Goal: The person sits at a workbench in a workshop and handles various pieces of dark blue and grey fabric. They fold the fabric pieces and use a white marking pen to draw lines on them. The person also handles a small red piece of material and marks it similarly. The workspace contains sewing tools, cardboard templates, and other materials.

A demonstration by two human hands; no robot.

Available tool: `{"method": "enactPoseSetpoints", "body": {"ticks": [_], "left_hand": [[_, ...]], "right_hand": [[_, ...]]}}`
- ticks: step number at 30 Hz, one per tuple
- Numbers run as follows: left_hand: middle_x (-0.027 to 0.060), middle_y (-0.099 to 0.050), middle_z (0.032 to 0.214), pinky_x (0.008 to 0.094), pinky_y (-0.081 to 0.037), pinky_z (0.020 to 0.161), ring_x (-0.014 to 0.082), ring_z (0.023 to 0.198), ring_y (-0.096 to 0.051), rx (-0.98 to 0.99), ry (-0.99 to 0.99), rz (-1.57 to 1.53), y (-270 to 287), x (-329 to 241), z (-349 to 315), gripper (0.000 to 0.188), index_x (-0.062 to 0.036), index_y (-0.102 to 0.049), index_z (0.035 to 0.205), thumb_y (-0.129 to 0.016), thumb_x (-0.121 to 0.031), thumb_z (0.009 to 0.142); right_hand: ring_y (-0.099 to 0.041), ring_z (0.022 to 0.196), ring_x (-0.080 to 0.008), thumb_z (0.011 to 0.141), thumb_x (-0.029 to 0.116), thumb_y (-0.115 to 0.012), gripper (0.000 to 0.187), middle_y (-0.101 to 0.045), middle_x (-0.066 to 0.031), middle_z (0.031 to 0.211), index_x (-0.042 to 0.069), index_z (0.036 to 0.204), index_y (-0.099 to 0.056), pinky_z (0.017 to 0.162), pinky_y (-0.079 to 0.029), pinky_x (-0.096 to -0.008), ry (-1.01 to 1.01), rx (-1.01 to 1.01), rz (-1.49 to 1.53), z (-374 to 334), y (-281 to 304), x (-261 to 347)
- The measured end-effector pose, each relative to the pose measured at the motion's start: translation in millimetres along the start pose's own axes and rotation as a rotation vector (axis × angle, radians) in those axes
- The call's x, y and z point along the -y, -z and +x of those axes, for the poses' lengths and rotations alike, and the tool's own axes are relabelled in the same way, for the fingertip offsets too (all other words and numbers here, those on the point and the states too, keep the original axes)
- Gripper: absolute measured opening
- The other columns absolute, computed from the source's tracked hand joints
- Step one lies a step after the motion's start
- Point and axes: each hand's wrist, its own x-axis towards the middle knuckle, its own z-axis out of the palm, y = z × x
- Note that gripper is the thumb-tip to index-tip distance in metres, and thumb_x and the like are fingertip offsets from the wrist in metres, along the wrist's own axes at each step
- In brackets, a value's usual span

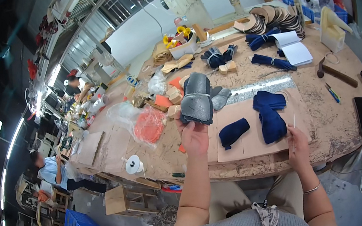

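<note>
Gripping dark grey bundle in left hand, closed on its near end, partly hidden behind it. Held over workbench, sticking out mostly beyond the grip. Pointing away from body along its long axis, roughly in line with left forearm, banded crosswise near the middle. Pinching thin white stick in right hand, just beside navy blue piece.

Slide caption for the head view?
Left hand holds a tied grey bundle; right hand holds a thin white stick near dark blue pieces.
</note>
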Motion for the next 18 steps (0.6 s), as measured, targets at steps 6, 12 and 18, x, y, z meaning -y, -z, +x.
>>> {"method": "enactPoseSetpoints", "body": {"ticks": [6, 12, 18], "left_hand": [[0.0062, -0.037, 0.148, 0.0471, -0.043, 0.104, 0.0261, 0.133, -0.040, -0.023, -0.038, -0.013, -1, -4, -18, 0.053, -0.0167, -0.047, 0.126, -0.050, 0.006, 0.078], [0.0062, -0.032, 0.151, 0.0481, -0.041, 0.104, 0.0253, 0.135, -0.038, 0.004, -0.081, -0.037, -6, -5, -23, 0.056, -0.0170, -0.048, 0.126, -0.051, 0.007, 0.075], [0.0064, -0.040, 0.145, 0.0547, -0.039, 0.106, 0.0293, 0.133, -0.040, 0.026, -0.089, -0.020, -9, -3, -31, 0.065, -0.0170, -0.044, 0.133, -0.054, 0.003, 0.073]], "right_hand": [[-0.052, 0.113, -0.0332, 0.087, -0.003, -0.055, 0.038, -0.056, -0.0147, 0.127, 0.005, 0.125, -0.051, 0.097, -0.039, -0.0414, 0.011, -0.001, -0.020, -3, -4, 0], [-0.051, 0.115, -0.0334, 0.087, -0.003, -0.055, 0.039, -0.056, -0.0142, 0.128, 0.005, 0.125, -0.050, 0.098, -0.039, -0.0418, 0.006, -0.007, -0.004, -2, -3, 0], [-0.051, 0.116, -0.0335, 0.087, -0.003, -0.055, 0.039, -0.056, -0.0143, 0.128, 0.005, 0.125, -0.050, 0.098, -0.040, -0.0416, 0.005, 0.007, -0.003, -3, -2, -2]]}}
